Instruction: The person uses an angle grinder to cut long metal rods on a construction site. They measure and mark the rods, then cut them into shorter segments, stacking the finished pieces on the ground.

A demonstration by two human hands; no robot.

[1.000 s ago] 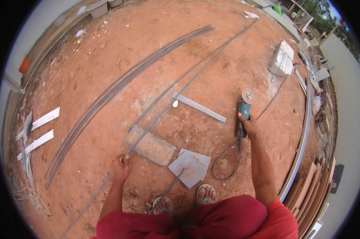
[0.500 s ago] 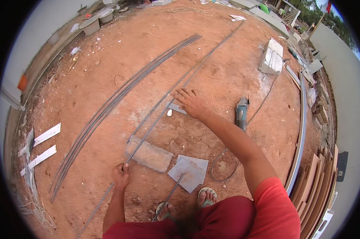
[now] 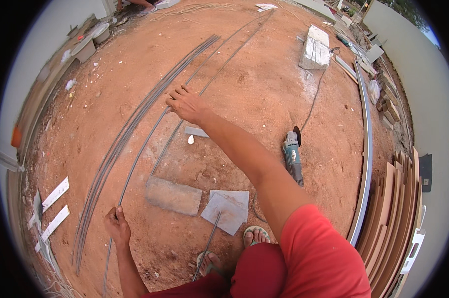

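Observation:
A long, thin steel rod [image 3: 139,155] runs from lower left to the far side, with both my hands on it. My left hand [image 3: 119,227] grips it near its lower part, thumb and fingers closed. Farther along, my right hand [image 3: 188,106] curls its fingers round the rod; the fingertips are partly hidden. Just left of this rod lies a bundle of several similar rods [image 3: 159,88] on the ground. Another rod [image 3: 165,150] lies to the right, its near end by a flat stone slab [image 3: 173,195].
An angle grinder [image 3: 293,160] with a cord lies to the right, and a pale block [image 3: 315,48] beyond it. Grey tiles [image 3: 227,213] and a short rod [image 3: 210,239] are by my feet. Planks [image 3: 383,223] stand at right. Part of a person [image 3: 147,7] shows far off.
Both hands have moved left with the steel rod, bringing it close beside the bundle. My right hand, earlier spread over the rod, is now closed on it. The view has shifted slightly.

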